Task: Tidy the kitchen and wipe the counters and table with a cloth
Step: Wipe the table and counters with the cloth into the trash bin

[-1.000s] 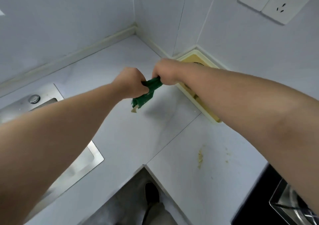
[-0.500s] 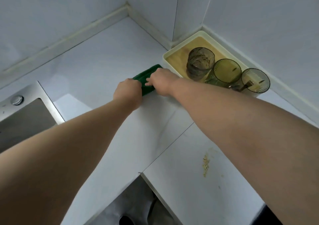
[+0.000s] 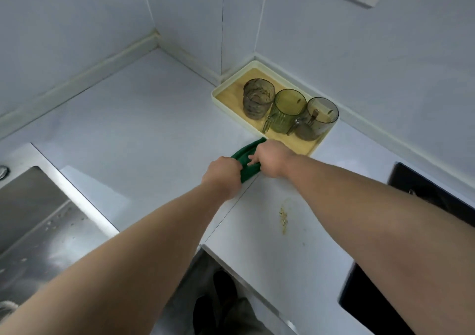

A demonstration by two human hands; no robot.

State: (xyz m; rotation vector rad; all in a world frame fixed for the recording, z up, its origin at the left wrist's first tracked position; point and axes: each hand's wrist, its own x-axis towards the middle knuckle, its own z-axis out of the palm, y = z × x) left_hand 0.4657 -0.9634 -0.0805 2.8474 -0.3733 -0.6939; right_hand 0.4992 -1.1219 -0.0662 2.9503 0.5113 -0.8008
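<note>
Change since earlier: the cloth [image 3: 248, 161], twisted in mid-air between both fists a second ago, now lies on the counter [image 3: 133, 129]. Over the last half second it has slid along the tray's front side toward that tray's near corner.
Cloth: dark green and soft, rolled into a thick sausage. Its far tip is touching or just beside the rim of the tray [image 3: 218, 95]; I cannot tell which.
Left hand [image 3: 222, 178]: knuckles up, clenched round the roll's near end.
Right hand [image 3: 273, 161]: fingers [image 3: 251, 158] bent over the roll's far half, clasping it against the counter.
Key relation: the roll's long axis runs from the tray toward the person, slanting left. A yellowish, crumbly stain [image 3: 283, 219] lies nearer the person and to the right of the roll, beside the right forearm, so the right hand is the nearer one. By my judgement the wipe must come back toward the body and rightward.
Counter surface: smooth, pale and matt, with a thin seam [image 3: 226, 211] running out from under the cloth's near end.
Tray: rectangular, with a cream rim and a wood-coloured floor, set against the wall. Three see-through tumblers [image 3: 289, 108], smoky and green, stand on it in a close row.
Also: a steel sink [image 3: 38, 219] at far left and a glossy black hob [image 3: 434, 196] at far right.
</note>
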